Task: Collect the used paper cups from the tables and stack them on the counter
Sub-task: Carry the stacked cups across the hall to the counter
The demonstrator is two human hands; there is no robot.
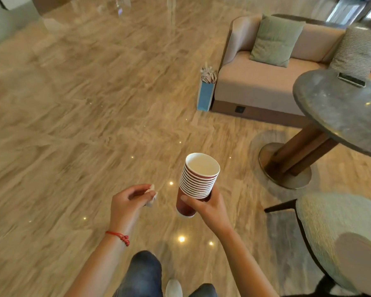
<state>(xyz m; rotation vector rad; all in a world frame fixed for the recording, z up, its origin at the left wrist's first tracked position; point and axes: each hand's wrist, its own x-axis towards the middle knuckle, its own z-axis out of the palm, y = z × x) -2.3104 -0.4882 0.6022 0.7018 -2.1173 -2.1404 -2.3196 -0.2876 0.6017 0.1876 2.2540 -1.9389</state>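
Observation:
A stack of several dark red paper cups (pixel 198 179) with white rims tilts to the upper right above the floor, the top cup's pale inside showing. My right hand (pixel 208 207) grips the stack from below and the right, fingers curled round its lower part. To its left, my left hand (pixel 130 202) holds a small crumpled white tissue (pixel 151 195) between curled fingers; a red string bracelet circles that wrist. Both hands hang over the polished marble floor.
A round dark stone table (pixel 338 112) on a wooden pedestal stands at the right, a small dark object (pixel 351 79) on it. A beige sofa (pixel 266 82) with cushions sits behind, a blue paper bag (pixel 205 95) beside it. An upholstered chair (pixel 338 232) is at lower right.

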